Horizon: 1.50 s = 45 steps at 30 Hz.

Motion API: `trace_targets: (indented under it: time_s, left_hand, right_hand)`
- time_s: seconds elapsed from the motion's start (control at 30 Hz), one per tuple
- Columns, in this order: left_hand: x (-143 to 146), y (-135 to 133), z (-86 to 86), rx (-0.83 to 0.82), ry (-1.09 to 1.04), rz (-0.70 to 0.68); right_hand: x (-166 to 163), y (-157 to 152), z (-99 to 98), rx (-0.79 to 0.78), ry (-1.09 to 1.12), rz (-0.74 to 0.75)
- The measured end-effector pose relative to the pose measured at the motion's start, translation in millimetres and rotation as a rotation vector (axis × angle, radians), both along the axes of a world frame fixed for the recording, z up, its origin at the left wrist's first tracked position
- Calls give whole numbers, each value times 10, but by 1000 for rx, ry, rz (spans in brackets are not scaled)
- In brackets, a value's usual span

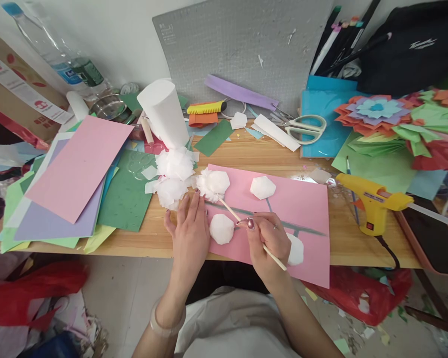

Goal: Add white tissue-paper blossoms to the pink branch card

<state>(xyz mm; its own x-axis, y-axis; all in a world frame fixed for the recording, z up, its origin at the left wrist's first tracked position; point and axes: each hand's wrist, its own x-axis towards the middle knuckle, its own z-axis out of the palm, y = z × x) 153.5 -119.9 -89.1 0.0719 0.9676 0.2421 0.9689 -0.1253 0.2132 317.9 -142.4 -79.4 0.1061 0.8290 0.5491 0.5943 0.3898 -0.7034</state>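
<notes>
My right hand [269, 238] is closed on a thin wooden stick [231, 210]. The stick's far tip meets the ruffled white paper flower [210, 185] at the upper left of the pink card [313, 209]. My left hand [190, 228] lies flat with its fingers stretched out, over the card's left edge and the table, fingertips just below that flower. White paper patches [263, 187] sit along the grey-green stem [283, 223] drawn on the card. One patch [221, 229] lies between my hands; another [295, 249] is partly hidden by my right hand.
Left of the card are fluffy piles of white paper pieces [174, 164], a white paper roll [162, 112] and stacked coloured paper [80, 169]. Scissors [308, 128] and a yellow cutter [206, 107] lie behind. A yellow glue gun [373, 201] and a phone [436, 233] are on the right.
</notes>
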Motion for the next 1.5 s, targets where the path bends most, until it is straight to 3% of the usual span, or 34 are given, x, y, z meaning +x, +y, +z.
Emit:
trace_targets:
  time_s: [0.6,0.9,1.2,1.5]
  left_hand:
    - [-1,1,12,-37,-14,0]
    - [-3,-1,33,-51,-8,-14]
    - [8,16,42,-71,-37,-3]
    - [24,-2,9,-23,-44,13]
  right_hand:
    - [-15,34,6,54,-68,21]
    - [-106,94,128,-7,-117,-11]
    - [-164,163,-11,-31,21,-82]
    - [-122,-35,55,67,98,-102]
